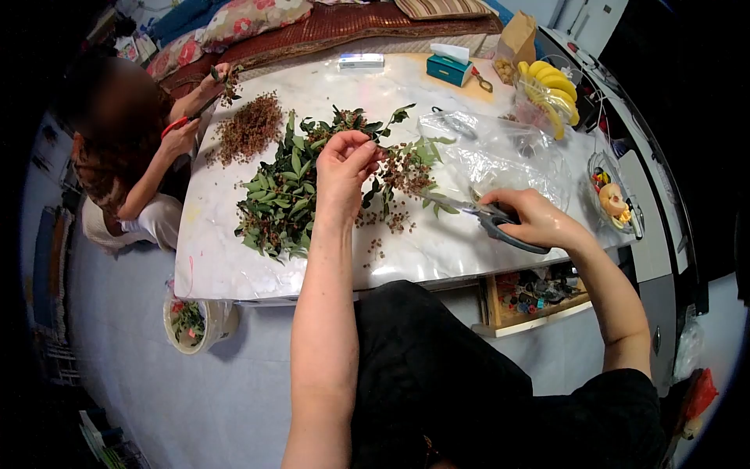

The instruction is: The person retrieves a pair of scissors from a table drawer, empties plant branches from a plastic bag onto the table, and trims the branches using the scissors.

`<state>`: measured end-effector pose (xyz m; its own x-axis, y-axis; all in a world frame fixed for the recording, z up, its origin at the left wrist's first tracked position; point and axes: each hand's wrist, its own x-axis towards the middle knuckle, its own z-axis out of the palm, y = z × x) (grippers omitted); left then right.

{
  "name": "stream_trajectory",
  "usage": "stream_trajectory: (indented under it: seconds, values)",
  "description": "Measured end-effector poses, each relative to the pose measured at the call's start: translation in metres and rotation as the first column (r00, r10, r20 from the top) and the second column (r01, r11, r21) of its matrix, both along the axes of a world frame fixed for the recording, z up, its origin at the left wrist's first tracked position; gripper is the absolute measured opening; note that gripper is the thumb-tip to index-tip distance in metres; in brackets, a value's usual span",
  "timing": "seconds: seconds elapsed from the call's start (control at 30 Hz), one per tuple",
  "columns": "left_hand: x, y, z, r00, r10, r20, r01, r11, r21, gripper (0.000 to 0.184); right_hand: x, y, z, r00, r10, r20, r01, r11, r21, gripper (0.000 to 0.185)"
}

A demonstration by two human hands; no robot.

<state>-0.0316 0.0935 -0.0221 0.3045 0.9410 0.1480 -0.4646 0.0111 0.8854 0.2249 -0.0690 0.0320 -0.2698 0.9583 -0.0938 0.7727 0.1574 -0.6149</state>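
Observation:
My left hand (pixel 349 168) is closed in a pinch on a leafy sprig (pixel 406 168) with clusters of small reddish-brown berries. In my right hand (pixel 539 219) is a pair of scissors with dark grey handles (pixel 508 232); the blades point left, close to the sprig's lower leaves, and whether they touch I cannot tell. Left of my left hand lies a big heap of green leafy cuttings (pixel 285 191) with berries among them. Below the sprig, loose berries (pixel 391 219) are scattered on the marble-patterned table (pixel 234 270).
A person at left holds red-handled scissors (pixel 176 127) and a sprig beside a berry pile (pixel 250 127). A clear plastic bag (pixel 500 156), bananas (pixel 551 86), tissue box (pixel 448 69) and fruit bowl (pixel 613 191) stand right. An open drawer (pixel 531 309) and bin (pixel 221 319) are below.

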Motion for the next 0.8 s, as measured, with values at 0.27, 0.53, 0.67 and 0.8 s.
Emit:
stream_trajectory:
  seconds: [0.27,0.53,0.67,0.8]
  values:
    - [0.018,-0.015,0.002,0.841,0.418,-0.344,-0.133,0.776,0.617,0.009,0.005,-0.006,0.0,0.974,-0.131,-0.187,0.122,0.991,-0.058,0.037]
    - [0.013,-0.011,0.0,0.928,0.261,-0.267,-0.148,0.914,0.378,0.008,0.008,-0.012,-0.009,0.908,-0.202,-0.366,0.139,0.971,-0.193,0.04]
    - [0.003,-0.006,0.003,0.989,0.115,-0.094,-0.095,0.977,0.192,0.008,0.001,-0.017,0.001,0.808,-0.345,-0.478,0.124,0.892,-0.434,0.044]
    - [-0.001,-0.003,0.0,0.997,-0.019,0.078,0.015,0.999,0.042,0.008,-0.015,-0.024,-0.001,0.604,-0.413,-0.682,0.046,0.872,-0.488,0.045]
